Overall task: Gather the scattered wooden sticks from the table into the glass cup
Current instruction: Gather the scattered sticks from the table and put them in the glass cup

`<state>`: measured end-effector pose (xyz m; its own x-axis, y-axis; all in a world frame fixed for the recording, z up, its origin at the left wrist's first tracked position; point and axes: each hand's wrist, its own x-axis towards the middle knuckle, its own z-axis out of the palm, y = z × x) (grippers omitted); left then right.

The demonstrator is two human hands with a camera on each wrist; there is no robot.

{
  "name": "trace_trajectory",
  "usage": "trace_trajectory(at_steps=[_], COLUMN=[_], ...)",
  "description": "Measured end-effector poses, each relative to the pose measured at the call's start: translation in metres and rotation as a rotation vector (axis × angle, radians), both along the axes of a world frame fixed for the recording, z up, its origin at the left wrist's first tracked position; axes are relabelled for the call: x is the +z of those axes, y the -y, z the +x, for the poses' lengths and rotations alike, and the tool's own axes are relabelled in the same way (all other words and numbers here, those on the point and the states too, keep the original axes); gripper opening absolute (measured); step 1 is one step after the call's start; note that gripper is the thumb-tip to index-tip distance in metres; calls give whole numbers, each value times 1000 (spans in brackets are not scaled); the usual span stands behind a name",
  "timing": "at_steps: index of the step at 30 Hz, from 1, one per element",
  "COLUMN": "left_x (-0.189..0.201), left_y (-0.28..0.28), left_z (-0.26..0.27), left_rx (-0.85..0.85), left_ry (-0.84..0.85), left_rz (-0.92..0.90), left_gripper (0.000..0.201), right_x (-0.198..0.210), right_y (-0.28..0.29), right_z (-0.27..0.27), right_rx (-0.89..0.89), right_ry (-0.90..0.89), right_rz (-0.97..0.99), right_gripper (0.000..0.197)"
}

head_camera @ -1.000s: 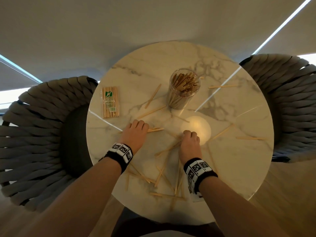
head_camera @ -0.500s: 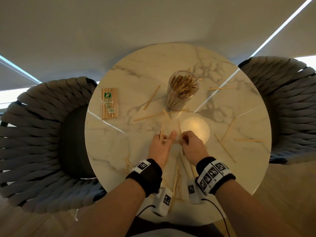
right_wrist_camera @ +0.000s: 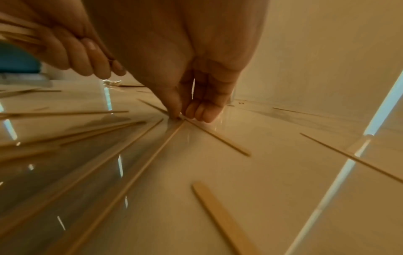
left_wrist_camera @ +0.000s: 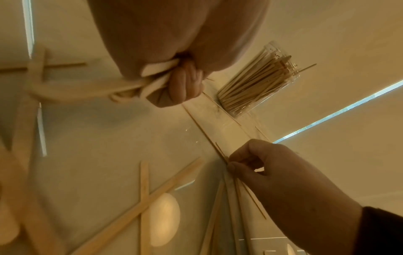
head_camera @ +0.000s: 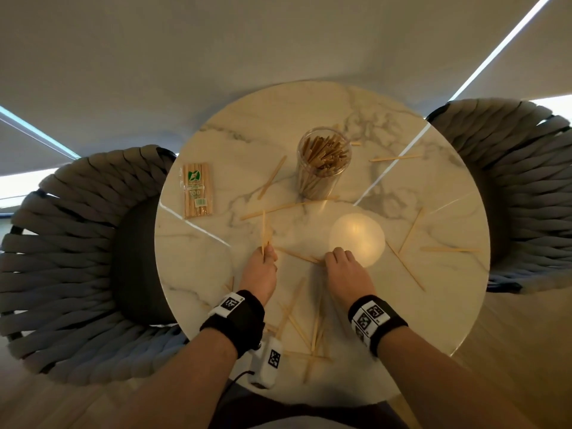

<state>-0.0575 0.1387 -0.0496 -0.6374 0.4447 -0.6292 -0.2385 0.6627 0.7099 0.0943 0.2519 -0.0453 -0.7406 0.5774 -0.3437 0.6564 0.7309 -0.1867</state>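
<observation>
The glass cup (head_camera: 323, 164), full of wooden sticks, stands at the back middle of the round marble table (head_camera: 433, 305). My left hand (head_camera: 269, 252) grips a small bundle of sticks (head_camera: 264, 233) that points upward; in the left wrist view its fingers (left_wrist_camera: 185, 81) curl round the bundle's ends. My right hand (head_camera: 329, 258) is down on the table to the right of it. Its fingertips (right_wrist_camera: 196, 112) pinch the end of a flat-lying stick (head_camera: 297, 255). Several loose sticks (head_camera: 309, 329) lie near the front edge, and others (head_camera: 411, 230) lie on the right.
A sealed pack of sticks (head_camera: 196, 190) lies at the table's left. Woven grey chairs stand at the left (head_camera: 62, 258) and the right (head_camera: 526, 187). More single sticks lie left of the cup (head_camera: 272, 178) and behind it on the right (head_camera: 396, 157).
Half a second ago the hands met at the table's centre. They have since parted: the left hand drew left with its bundle, and the right hand dropped onto a stick on the table.
</observation>
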Motion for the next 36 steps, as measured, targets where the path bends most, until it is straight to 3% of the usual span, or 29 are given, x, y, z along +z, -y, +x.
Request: trace_trajectory(at_steps=[4,7,12,14,16,18,20,23,25,27,29,30,33,36], left_x=[4,5,15,22,25,21,15,9,10,10,9,8,11,18], left_y=[8,4,-9,-17,-23,-25,-22,-11,-2,4,8,9,13,12], left_z=[6,12,21,27,33,32,25,17,15,16,17,17,21,27], left_rx=[-37,18,11,-1,-59,-69,-20,-2,-4,7,-39,-81,-156,-70], left_ry=[-80,-25,57,115,154,127,108,113,143,174,113,57,-20,100], left_rz=[-20,-2,55,148,214,179,109,70,48,54,26,2,-40,29], left_gripper=[38,39,49,57,49,46,44,38,37,38,39,39,38,48], right_x=[2,6,36,54,66,66,58,38,21,4,-4,-5,-4,0], right_y=[-2,-6,-6,3,12,14,11,19,31,41,43,43,43,39], right_z=[-2,-7,-13,-18,-22,-19,-9,12,22,26,23,20,12,4], right_rx=[42,-18,-398,-432,-395,-395,-435,-383,-355,-350,-381,-417,-490,-521], right_ry=[41,57,-182,-297,-347,-376,-311,92,197,115,24,-1,-48,-25], right_rz=[4,-51,-462,-624,-714,-683,-516,-244,-220,-238,-245,-256,-313,-349], right_gripper=[22,21,11,11,11,15,20,57,76,58,26,20,18,21])
